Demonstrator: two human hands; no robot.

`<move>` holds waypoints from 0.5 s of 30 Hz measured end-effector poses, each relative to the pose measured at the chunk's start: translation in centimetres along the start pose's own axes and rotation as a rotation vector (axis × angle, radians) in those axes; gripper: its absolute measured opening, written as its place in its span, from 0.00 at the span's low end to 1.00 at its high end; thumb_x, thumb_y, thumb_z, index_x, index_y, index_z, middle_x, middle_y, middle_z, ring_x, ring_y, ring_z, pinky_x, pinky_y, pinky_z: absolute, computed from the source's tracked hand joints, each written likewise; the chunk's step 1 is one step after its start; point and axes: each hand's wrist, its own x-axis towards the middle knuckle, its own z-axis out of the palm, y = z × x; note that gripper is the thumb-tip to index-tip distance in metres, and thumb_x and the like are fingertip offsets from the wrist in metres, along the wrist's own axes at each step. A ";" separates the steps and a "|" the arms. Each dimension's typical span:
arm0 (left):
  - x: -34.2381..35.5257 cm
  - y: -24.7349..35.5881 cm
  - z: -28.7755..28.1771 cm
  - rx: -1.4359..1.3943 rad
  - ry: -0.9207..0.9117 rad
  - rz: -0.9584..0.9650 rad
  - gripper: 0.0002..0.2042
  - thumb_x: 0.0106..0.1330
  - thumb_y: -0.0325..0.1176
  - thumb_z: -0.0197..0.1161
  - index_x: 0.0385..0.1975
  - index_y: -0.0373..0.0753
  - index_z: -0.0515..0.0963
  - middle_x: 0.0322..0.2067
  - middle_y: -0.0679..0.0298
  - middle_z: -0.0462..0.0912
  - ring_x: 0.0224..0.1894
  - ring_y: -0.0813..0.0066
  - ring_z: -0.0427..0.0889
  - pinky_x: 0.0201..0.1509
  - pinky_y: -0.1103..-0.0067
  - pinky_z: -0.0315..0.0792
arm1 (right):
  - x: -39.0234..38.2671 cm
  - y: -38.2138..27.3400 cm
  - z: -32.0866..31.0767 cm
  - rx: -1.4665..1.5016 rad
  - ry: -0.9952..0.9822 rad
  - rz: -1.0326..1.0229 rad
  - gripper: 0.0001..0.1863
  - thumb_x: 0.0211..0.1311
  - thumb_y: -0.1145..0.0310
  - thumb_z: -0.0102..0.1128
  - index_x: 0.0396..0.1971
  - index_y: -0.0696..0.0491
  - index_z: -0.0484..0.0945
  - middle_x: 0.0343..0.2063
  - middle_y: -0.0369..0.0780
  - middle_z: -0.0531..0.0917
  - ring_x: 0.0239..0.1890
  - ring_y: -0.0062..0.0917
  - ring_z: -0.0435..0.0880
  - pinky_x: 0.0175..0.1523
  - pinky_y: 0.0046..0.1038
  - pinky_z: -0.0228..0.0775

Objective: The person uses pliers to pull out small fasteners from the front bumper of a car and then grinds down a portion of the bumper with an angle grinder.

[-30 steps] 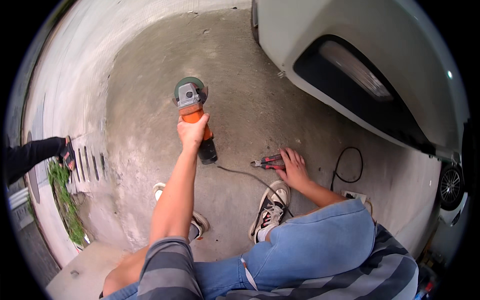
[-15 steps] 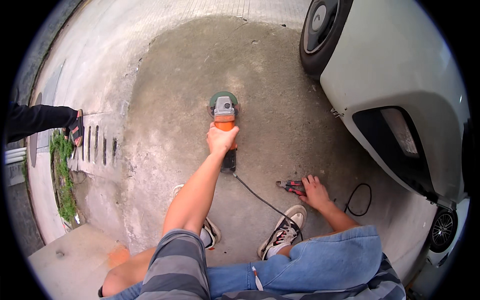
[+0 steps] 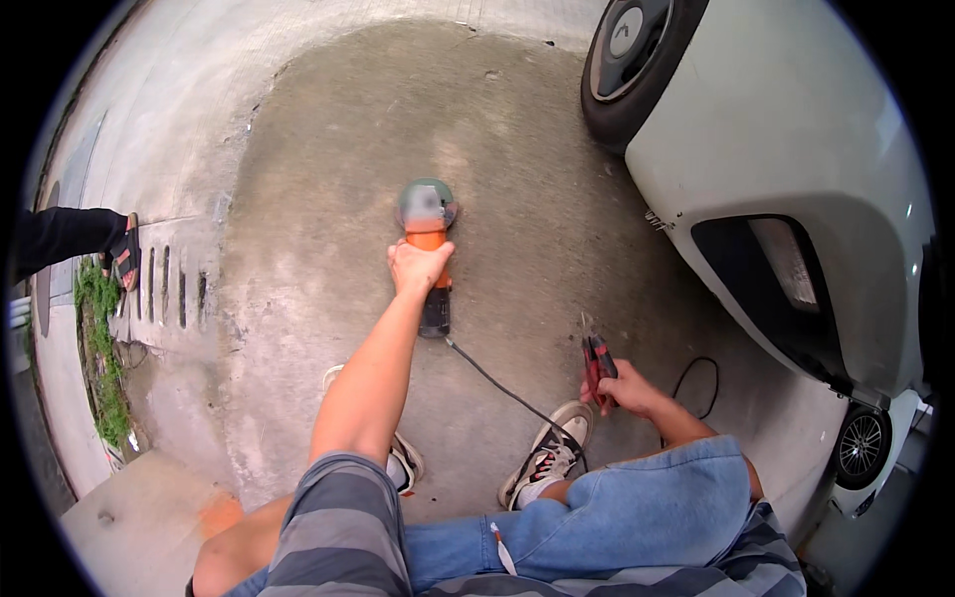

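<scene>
My left hand (image 3: 420, 267) is wrapped around the orange body of an angle grinder (image 3: 427, 235). The grinder's grey head and green disc point away from me, and its black rear end toward my feet. From that end a black cord (image 3: 497, 384) runs to the right, over my shoe. My right hand (image 3: 627, 390) grips a pair of pliers (image 3: 597, 364) by its red and black handles, jaws pointing away from me. The pliers are beside the toe of my right shoe (image 3: 553, 453); part of the handles is hidden by my fingers.
A pale car (image 3: 786, 149) stands close on the right, its wheel (image 3: 627, 70) at the far side. Another person's sandalled foot (image 3: 127, 254) is at the left, by a slotted drain cover (image 3: 169, 284) and grass (image 3: 99, 348). A cord loop (image 3: 701, 383) lies right of my hand.
My right hand has closed on the pliers and lifted them; their jaws have swung from pointing left to pointing away from me. My left hand keeps hold of the grinder. The view has shifted slightly.
</scene>
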 end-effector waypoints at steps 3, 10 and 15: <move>0.2 -0.6 0.7 0.078 0.034 -0.033 0.39 0.42 0.57 0.70 0.47 0.28 0.74 0.50 0.47 0.74 0.55 0.56 0.75 0.60 0.68 0.70 | -1.1 -2.9 -0.8 0.109 -0.026 -0.087 0.23 0.53 0.77 0.48 0.52 0.63 0.70 0.42 0.47 0.82 0.32 0.25 0.81 0.33 0.30 0.82; -13.9 6.0 9.0 -0.421 0.003 0.551 0.30 0.63 0.52 0.60 0.51 0.30 0.65 0.52 0.48 0.66 0.55 0.53 0.66 0.60 0.59 0.59 | -3.2 -10.8 -3.9 0.373 -0.129 -0.139 0.30 0.49 0.79 0.47 0.58 0.60 0.67 0.51 0.45 0.78 0.39 0.25 0.79 0.43 0.33 0.83; -19.6 8.5 9.9 -1.050 -0.750 0.393 0.19 0.66 0.37 0.60 0.50 0.31 0.70 0.43 0.52 0.74 0.47 0.54 0.76 0.51 0.64 0.70 | -2.5 -14.5 -3.7 0.237 -0.053 0.019 0.24 0.52 0.81 0.47 0.53 0.59 0.71 0.41 0.39 0.77 0.37 0.23 0.78 0.46 0.39 0.83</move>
